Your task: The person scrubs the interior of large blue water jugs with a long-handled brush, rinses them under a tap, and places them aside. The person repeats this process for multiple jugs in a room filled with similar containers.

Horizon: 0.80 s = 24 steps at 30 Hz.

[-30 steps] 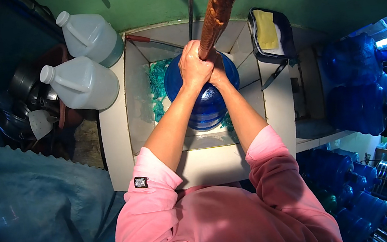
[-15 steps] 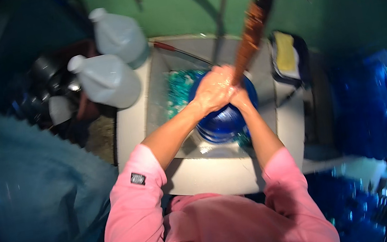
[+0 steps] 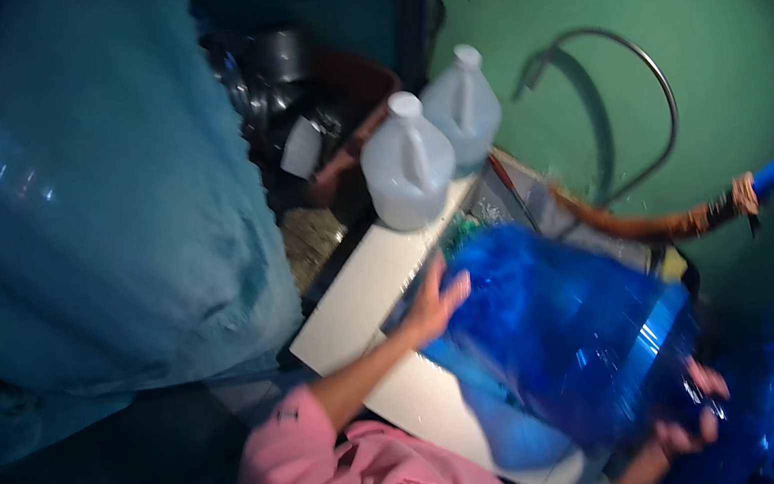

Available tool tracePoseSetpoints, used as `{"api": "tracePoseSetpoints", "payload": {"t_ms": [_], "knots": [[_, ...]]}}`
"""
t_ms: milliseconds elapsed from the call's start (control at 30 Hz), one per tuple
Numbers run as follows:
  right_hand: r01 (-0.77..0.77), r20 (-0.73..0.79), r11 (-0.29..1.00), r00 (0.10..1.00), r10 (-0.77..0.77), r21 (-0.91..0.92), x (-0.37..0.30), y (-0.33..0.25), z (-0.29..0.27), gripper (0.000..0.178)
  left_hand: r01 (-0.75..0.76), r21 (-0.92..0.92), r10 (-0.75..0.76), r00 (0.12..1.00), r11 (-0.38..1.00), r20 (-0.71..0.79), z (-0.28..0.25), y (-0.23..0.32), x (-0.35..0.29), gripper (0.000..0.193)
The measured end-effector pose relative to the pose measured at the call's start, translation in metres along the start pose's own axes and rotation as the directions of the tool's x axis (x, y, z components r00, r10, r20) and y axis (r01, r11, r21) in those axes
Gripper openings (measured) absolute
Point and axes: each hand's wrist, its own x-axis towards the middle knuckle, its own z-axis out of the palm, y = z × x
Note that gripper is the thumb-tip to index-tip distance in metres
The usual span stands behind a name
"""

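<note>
A large translucent blue water jug (image 3: 561,316) lies tilted across the sink, its body stretching toward the lower right. My left hand (image 3: 433,308) bears against the jug's left end, with its fingers stretched and the thumb apart. At the opposite end my right hand (image 3: 692,411) curls round the jug's dark, shiny edge; blur hides exactly which part it grips. Beyond the jug runs a hose (image 3: 652,222), wrapped in brown with a blue section, and neither hand touches it. Most of the basin's inside is hidden behind the jug.
Two whitish plastic jugs (image 3: 407,163) stand on the white sink rim (image 3: 402,275). A curved metal pipe (image 3: 666,86) juts from the green wall. A red-handled tool (image 3: 505,178) leans in the sink. On the left bulges a big blue cloth-like bundle (image 3: 108,205), beside a brown tub (image 3: 357,115) of metalware.
My hands have let go of the hose, which now lies off to the right. They have spread to the two ends of the blue jug, now tipped sideways. The view has turned.
</note>
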Motion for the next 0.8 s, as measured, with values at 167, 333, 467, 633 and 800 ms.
{"api": "tracePoseSetpoints", "payload": {"t_ms": [167, 333, 467, 633, 800], "knots": [[0.036, -0.398, 0.61, 0.727, -0.56, -0.792, -0.021, -0.086, -0.001, 0.041, 0.103, -0.347, 0.113, 0.829, 0.932, 0.547, 0.033, 0.076, -0.012, 0.09], [0.237, -0.289, 0.898, 0.889, -0.354, -0.371, -0.026, -0.078, -0.001, 0.056, 0.155, -0.442, 0.026, 0.926, 0.883, 0.376, -0.037, 0.113, 0.023, 0.084], [0.09, -0.55, 0.774, 0.652, -0.522, -0.627, -0.009, -0.089, -0.038, 0.043, 0.309, -0.243, -0.186, 0.887, 0.92, 0.422, -0.029, 0.092, -0.007, 0.077], [-0.303, -0.64, 0.604, 0.601, -0.479, -0.737, -0.042, -0.033, -0.082, 0.034, -0.229, -0.264, 0.299, 0.917, 0.937, 0.264, -0.066, 0.142, 0.023, 0.092], [-0.303, -0.774, 0.908, 0.632, -0.035, -0.288, -0.096, 0.117, -0.096, 0.028, -0.591, 0.021, 0.531, 0.739, 0.806, 0.415, -0.114, 0.267, 0.022, 0.133]]}}
